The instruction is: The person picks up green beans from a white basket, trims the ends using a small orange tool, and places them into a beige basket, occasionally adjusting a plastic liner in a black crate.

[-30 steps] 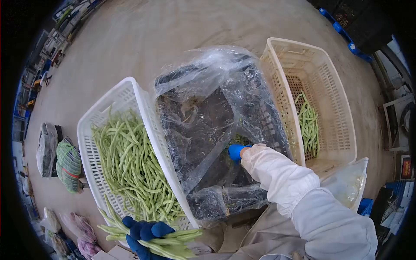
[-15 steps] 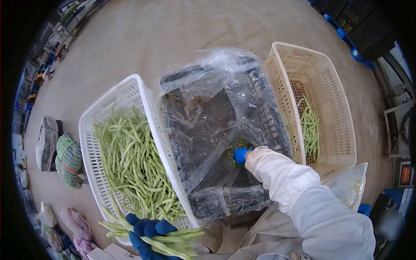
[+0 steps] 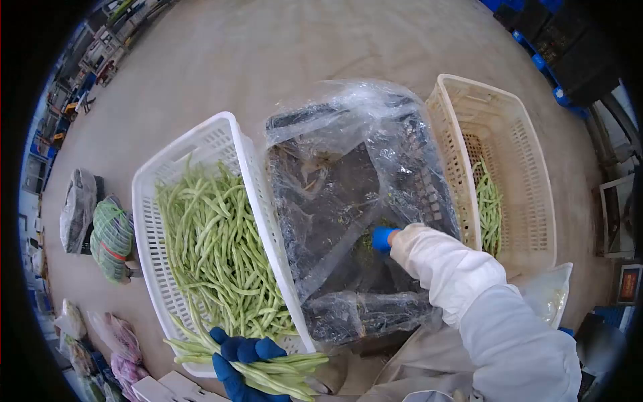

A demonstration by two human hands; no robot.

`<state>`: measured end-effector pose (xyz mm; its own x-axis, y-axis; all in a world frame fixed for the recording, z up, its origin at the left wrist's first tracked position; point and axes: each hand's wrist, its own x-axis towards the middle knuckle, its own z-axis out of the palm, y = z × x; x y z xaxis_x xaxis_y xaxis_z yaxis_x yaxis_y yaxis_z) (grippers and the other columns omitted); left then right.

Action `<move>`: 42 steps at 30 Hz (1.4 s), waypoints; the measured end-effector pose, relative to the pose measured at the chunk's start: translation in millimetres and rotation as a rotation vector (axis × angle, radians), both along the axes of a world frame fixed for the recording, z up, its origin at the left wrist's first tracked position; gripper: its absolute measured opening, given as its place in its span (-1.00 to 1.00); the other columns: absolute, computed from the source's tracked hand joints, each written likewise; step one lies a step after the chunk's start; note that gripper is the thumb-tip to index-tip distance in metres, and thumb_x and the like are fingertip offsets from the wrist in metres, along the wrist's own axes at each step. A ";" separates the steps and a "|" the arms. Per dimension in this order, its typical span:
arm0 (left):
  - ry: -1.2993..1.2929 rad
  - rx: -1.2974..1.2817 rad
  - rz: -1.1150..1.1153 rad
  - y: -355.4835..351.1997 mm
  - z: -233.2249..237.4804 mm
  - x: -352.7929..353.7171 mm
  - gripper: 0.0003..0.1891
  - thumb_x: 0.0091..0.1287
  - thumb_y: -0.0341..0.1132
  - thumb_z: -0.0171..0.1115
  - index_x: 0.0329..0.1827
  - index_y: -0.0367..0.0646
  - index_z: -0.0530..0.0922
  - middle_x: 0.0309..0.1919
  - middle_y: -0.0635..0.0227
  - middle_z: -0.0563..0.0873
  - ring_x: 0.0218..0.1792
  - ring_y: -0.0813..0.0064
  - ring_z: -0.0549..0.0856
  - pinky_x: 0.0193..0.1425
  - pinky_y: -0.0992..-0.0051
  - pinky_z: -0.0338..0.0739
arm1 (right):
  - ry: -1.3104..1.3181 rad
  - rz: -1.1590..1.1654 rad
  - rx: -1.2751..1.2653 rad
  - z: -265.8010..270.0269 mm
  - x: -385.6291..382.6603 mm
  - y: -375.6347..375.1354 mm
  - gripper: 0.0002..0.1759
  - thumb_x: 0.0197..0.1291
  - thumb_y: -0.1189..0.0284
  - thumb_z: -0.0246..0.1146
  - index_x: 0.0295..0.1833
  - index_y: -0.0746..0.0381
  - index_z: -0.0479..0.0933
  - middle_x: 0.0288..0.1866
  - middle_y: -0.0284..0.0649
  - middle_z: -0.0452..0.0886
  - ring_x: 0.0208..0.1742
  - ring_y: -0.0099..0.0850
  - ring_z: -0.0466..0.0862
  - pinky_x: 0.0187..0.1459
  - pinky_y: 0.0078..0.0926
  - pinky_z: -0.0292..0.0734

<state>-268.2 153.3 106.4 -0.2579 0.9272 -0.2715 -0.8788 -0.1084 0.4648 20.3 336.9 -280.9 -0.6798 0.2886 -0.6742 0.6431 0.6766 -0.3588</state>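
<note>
My left hand [image 3: 242,350], in a dark blue glove, is wrapped round a bunch of long green beans [image 3: 291,367] at the near end of a white plastic crate [image 3: 260,201]. That crate holds a large heap of green beans [image 3: 218,248]. My right hand [image 3: 382,239], in a brighter blue glove, reaches down into a black crate [image 3: 328,234] lined with clear plastic film [image 3: 385,90]. Small green bits lie beside the right hand; its fingers are hidden from view.
To the right stands a cream plastic crate [image 3: 526,181] with some green beans [image 3: 489,214] along its left side. A clear bag [image 3: 549,291] lies near it. Left are a green net sack [image 3: 111,238] and bagged produce [image 3: 120,342]. Dark crates [image 3: 569,50] stand at the far right.
The view has shifted slightly, so the crates appear a little further right. The left hand keeps hold of the green beans, and the right hand stays low in the black crate.
</note>
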 end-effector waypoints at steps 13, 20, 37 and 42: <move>0.113 -0.005 -0.041 -16.6 -0.5 1.9 -0.67 0.45 -0.17 -0.04 0.17 -0.09 0.45 -0.13 0.42 0.62 -0.12 0.50 0.58 0.12 0.39 0.49 | 1.028 -1.259 -1.481 284.4 13.5 -46.5 -0.57 0.26 0.47 0.14 0.25 0.27 0.38 0.00 -0.17 0.61 0.07 -0.33 0.60 0.01 -0.45 0.55; -0.096 0.135 -0.116 -1.6 -17.7 20.9 -0.71 0.41 -0.16 0.02 0.05 -0.12 0.51 -0.15 0.34 0.64 -0.12 0.38 0.60 0.09 0.32 0.48 | 0.651 -1.050 -0.328 297.0 27.3 -79.0 -0.65 0.24 0.58 0.08 0.16 0.32 0.47 0.06 -0.09 0.57 -0.02 -0.28 0.64 -0.01 -0.44 0.59; -0.140 0.352 -0.423 54.6 29.9 163.3 -0.79 0.34 -0.27 0.11 -0.08 -0.18 0.57 -0.11 0.36 0.64 0.01 0.39 0.56 0.19 0.35 0.43 | 1.349 -1.484 -0.927 301.2 91.1 -182.3 -0.64 0.26 0.45 0.10 0.17 0.23 0.48 0.00 -0.22 0.61 0.01 -0.45 0.62 -0.08 -0.59 0.50; -0.039 0.383 -0.436 77.4 33.7 212.6 -0.78 0.41 -0.23 0.01 -0.04 -0.14 0.52 -0.08 0.29 0.62 -0.02 0.34 0.58 0.14 0.28 0.48 | 1.517 -1.551 -0.538 344.0 111.1 -177.9 -0.72 0.24 0.45 0.13 0.04 0.22 0.57 -0.20 -0.33 0.62 -0.27 -0.57 0.54 -0.22 -0.58 0.45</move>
<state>-55.6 230.8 140.1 0.1732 0.9795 0.1030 -0.8956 0.1131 0.4303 131.3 159.1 63.1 -0.1049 0.9734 -0.2035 -0.4341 -0.2289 -0.8713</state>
